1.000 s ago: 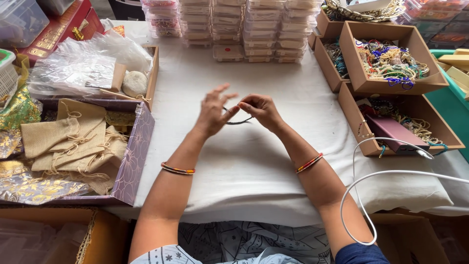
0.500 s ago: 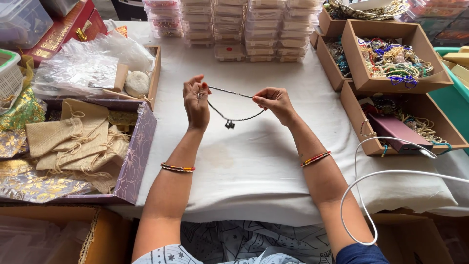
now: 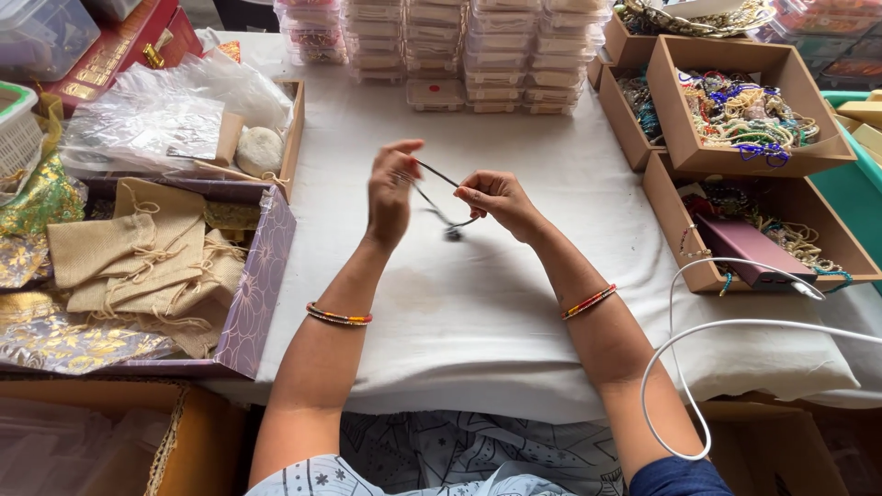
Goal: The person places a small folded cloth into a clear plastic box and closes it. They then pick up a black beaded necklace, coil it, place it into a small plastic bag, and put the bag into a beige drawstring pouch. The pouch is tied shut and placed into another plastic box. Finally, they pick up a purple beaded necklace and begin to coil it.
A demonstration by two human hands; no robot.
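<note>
On my right, brown cardboard boxes [image 3: 749, 106] are full of bright bead strings; one more box [image 3: 763, 243] holds beads and a flat purple case [image 3: 749, 241]; on my left, a purple flowered box [image 3: 253, 294] holds tan cloth bags [image 3: 138, 257], and a wooden tray [image 3: 292, 129] holds clear plastic bags and a round pale lump; small clear cases [image 3: 459, 46] stand in stacks at the back; my left hand [image 3: 390, 197] and right hand [image 3: 491, 197] pinch a thin dark bead string [image 3: 432, 197] between fingertips, above the white cloth [image 3: 478, 303]; its little charm hangs between my hands.
</note>
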